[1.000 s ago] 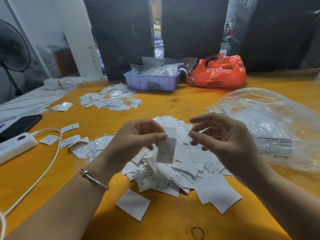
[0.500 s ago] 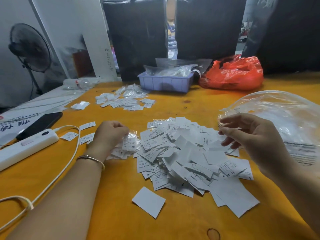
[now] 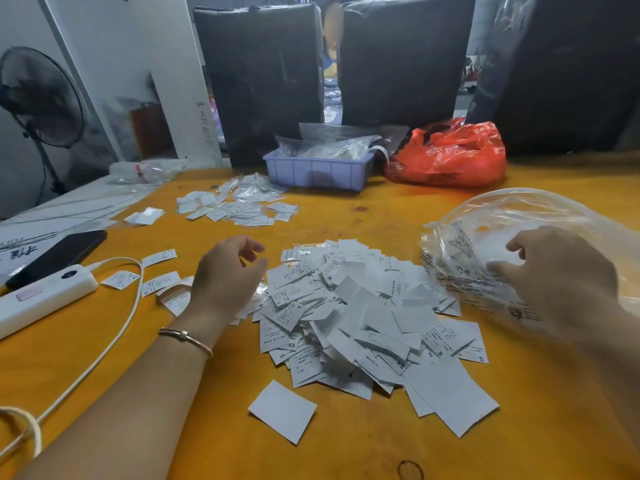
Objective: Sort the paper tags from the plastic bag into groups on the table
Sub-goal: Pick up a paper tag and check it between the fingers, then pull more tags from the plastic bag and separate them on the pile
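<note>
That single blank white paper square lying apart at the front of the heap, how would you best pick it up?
Pinch the blank white paper square at its near corner, coming from above. It lies flat on the orange table, clear of the heap, so slide a fingertip under an edge first.

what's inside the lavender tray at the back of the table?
The lavender tray holds crumpled clear plastic bags with pale contents, piled above its rim. What those contents are, and anything lower in the tray, is hidden by the plastic and the tray wall.
</note>
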Demonstrator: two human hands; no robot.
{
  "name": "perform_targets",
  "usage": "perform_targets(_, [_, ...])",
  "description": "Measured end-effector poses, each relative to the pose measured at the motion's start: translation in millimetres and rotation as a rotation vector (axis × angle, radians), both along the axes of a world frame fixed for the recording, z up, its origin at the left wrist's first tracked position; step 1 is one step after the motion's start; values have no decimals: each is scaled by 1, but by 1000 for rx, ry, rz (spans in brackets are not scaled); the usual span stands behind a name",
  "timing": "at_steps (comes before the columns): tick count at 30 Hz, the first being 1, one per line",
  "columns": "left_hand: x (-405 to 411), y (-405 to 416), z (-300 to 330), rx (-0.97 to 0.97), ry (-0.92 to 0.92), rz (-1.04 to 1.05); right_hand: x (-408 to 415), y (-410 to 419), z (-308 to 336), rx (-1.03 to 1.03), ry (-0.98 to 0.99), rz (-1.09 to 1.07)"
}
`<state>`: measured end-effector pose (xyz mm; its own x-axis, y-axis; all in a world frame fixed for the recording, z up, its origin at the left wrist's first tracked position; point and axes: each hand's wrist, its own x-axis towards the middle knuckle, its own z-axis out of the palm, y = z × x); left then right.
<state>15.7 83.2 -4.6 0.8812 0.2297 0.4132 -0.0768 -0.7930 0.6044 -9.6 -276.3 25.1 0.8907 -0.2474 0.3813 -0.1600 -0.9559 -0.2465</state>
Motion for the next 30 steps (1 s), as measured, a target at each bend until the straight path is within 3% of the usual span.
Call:
perform_targets(4, [-14, -32, -1, -49, 8, -376, 5, -2, -1, 25, 160, 9])
perform_targets(7, [-17, -43, -5, -47, 36, -511, 8, -5, -5, 27, 170, 9])
perform_targets(17, [-15, -41, -9, -49, 44, -548, 9, -6, -9, 58, -117, 9])
perform_targets(26, [-16, -42, -9, -61, 56, -563, 9, -8, -6, 55, -191, 3])
perform_targets(30, [-17, -43, -9, -57, 56, -565, 8, -7, -4, 39, -343, 28])
